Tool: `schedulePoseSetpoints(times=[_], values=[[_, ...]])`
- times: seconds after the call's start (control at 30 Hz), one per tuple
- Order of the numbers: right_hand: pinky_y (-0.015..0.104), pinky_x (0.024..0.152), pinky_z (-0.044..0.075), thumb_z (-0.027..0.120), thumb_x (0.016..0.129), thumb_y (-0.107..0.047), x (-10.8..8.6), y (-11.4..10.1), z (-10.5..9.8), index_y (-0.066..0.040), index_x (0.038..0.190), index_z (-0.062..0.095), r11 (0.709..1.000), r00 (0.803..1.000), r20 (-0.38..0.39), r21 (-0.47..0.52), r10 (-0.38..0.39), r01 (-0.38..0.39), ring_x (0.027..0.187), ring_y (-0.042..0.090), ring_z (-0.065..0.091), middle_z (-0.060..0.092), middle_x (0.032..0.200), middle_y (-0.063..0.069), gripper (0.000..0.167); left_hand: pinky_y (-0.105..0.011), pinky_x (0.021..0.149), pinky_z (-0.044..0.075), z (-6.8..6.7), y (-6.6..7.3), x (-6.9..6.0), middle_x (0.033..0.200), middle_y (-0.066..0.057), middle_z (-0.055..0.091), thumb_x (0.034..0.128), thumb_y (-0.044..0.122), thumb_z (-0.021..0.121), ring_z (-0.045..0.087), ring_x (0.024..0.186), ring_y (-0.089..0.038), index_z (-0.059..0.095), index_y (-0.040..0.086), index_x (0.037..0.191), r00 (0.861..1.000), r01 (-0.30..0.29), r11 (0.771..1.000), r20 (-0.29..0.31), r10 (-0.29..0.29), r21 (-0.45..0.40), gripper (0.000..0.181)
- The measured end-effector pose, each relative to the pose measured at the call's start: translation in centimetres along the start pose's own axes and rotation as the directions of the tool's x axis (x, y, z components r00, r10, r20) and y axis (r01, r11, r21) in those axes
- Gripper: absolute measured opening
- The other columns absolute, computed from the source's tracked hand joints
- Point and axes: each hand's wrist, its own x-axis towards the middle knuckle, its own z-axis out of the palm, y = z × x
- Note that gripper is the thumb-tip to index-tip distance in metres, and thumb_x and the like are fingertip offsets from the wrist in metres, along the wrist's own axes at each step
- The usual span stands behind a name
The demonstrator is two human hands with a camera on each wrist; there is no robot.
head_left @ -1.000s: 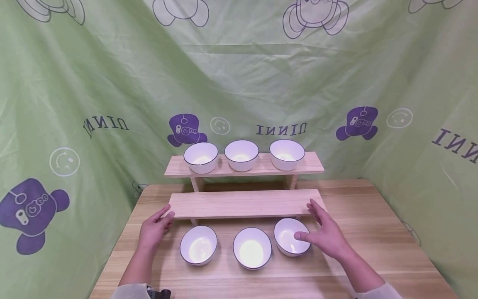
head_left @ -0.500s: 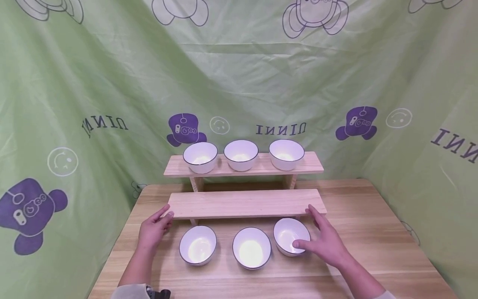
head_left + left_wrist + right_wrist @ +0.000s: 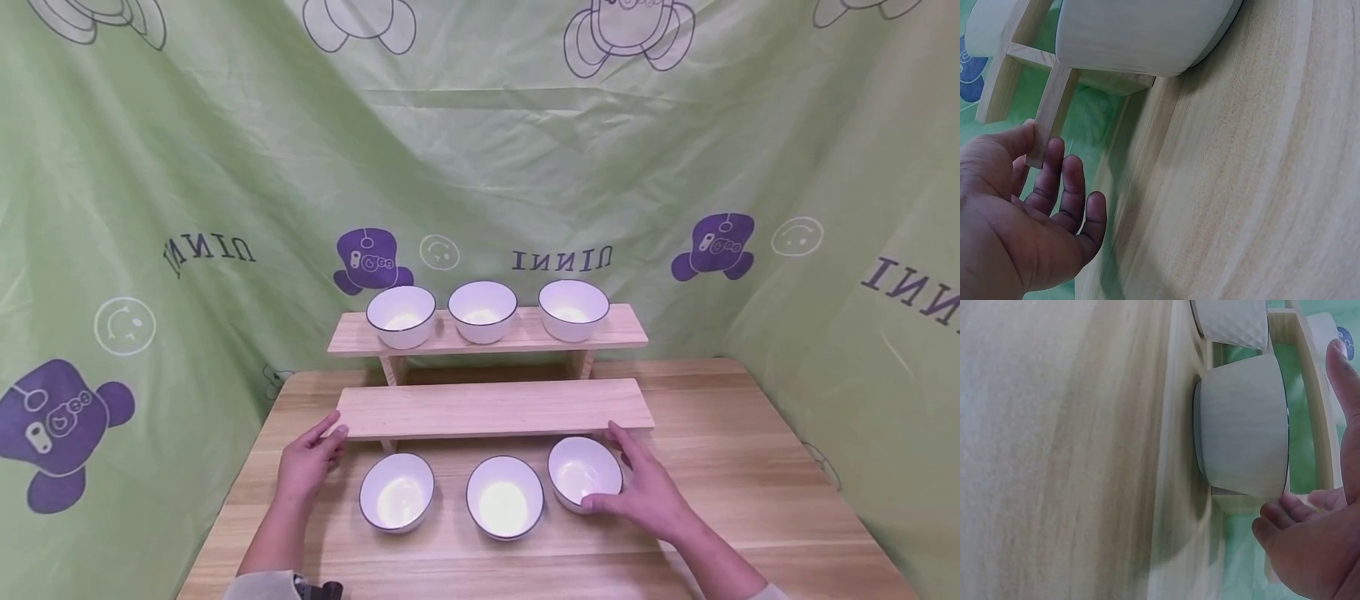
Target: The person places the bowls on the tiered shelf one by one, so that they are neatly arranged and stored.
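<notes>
My left hand (image 3: pixel 306 465) pinches the left end of the lower board of a pale wooden two-tier shelf (image 3: pixel 491 408). In the left wrist view its thumb and a finger lie on either side of the board end (image 3: pixel 1044 140), the other fingers loosely bent. My right hand (image 3: pixel 651 493) is spread beside the right-hand white bowl (image 3: pixel 583 477) on the table. Its thumb is at the bowl's near rim, its index finger by the board's front edge. In the right wrist view the fingertips (image 3: pixel 1269 528) are close to that bowl's rim; contact cannot be told.
Two more white bowls with dark rims, one at left (image 3: pixel 397 493) and one in the middle (image 3: pixel 505 498), stand on the wooden table (image 3: pixel 750 467). The upper board (image 3: pixel 525 335) carries three like bowls. A green printed cloth (image 3: pixel 480 167) hangs behind and at both sides.
My right hand has drawn slightly nearer and left, its fingers coming down from over the board to beside the right-hand bowl. My left hand stays on the board end.
</notes>
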Motion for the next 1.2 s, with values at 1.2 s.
schedulePoseSetpoints(times=[1.2], values=[[0.062,0.111,0.041,0.103,0.052,-0.049,0.1,1.3,1.7,0.0,0.16,0.031,0.998,0.995,0.103,-0.056,0.01,-0.005,0.135,0.048,0.049,0.043,0.154,0.03,0.138,-0.029,0.082,0.062,0.0,0.0,0.0,0.096,-0.004,0.076,0.0934,0.037,0.08,0.071,0.09,-0.014,0.06,0.015,0.147,1.0,0.007,1.0,-0.002,-0.007,0.01,0.061]])
